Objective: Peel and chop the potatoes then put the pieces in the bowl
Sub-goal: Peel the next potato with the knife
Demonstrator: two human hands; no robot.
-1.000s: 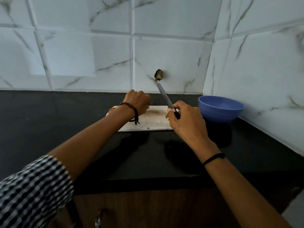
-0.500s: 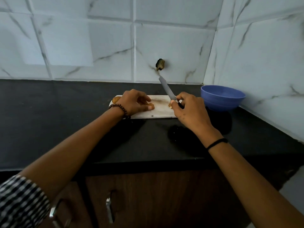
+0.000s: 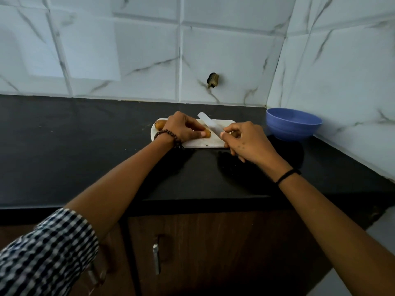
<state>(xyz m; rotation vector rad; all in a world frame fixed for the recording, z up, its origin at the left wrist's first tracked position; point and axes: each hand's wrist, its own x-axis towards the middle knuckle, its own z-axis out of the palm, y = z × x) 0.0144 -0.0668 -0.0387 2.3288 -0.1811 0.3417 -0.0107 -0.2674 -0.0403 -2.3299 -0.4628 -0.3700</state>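
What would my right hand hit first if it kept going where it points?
The right hand would likely meet the potato and the left hand holding it, beside the knife; depth is unclear, so it might pass toward the wall.

Black countertop [image 3: 85,150], marble tiles [image 3: 147,52] — wooden cabinet [image 3: 224,253] below

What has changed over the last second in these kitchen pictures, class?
The right hand lowered the grey-bladed knife from pointing up at the wall to low over the white cutting board. The left hand spread from a fist to hold the brown potato. The blue round bowl stayed in place.
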